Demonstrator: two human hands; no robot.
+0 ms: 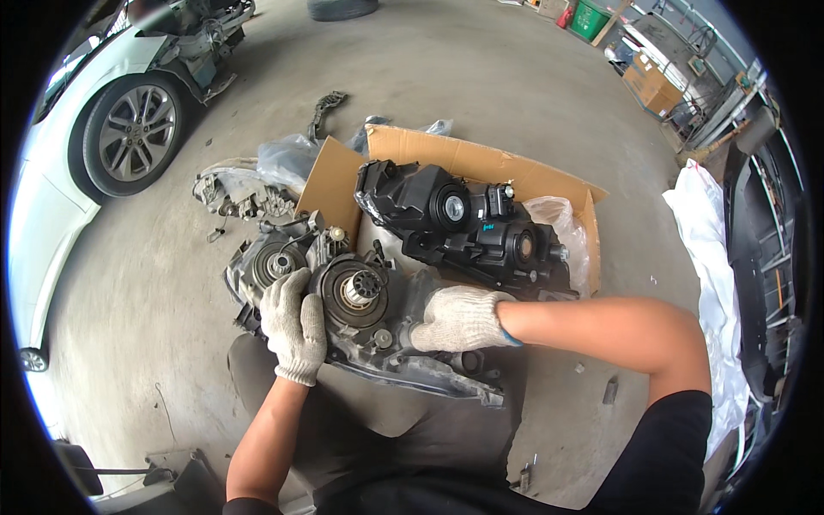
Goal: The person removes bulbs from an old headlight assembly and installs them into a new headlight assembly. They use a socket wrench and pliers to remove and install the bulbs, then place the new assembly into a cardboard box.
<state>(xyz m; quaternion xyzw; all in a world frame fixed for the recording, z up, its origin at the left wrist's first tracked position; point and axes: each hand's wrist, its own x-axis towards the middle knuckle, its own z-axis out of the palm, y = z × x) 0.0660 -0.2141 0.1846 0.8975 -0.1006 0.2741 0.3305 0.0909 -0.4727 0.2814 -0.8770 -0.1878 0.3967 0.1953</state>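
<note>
A worn, dusty car headlight assembly (412,365) lies back side up across my thighs, its round bulb housings and a ribbed bulb base showing. My left hand (293,328), in a knitted off-white glove, grips it at the left between the two round housings. On the right side, my gloved right hand (459,319) holds the same assembly, its fingertips partly hidden against the housing. Just beyond stands an open cardboard box (485,150). In it rests a cleaner black headlight assembly (463,223), also back side up, with clear plastic wrap (562,219) beside it.
Left of the box lie broken lamp parts (245,193) and crumpled plastic (287,159). A white car with its front opened up stands at the left, its wheel (137,133) nearest. White sheeting (708,257) and a dark car panel (760,249) line the right.
</note>
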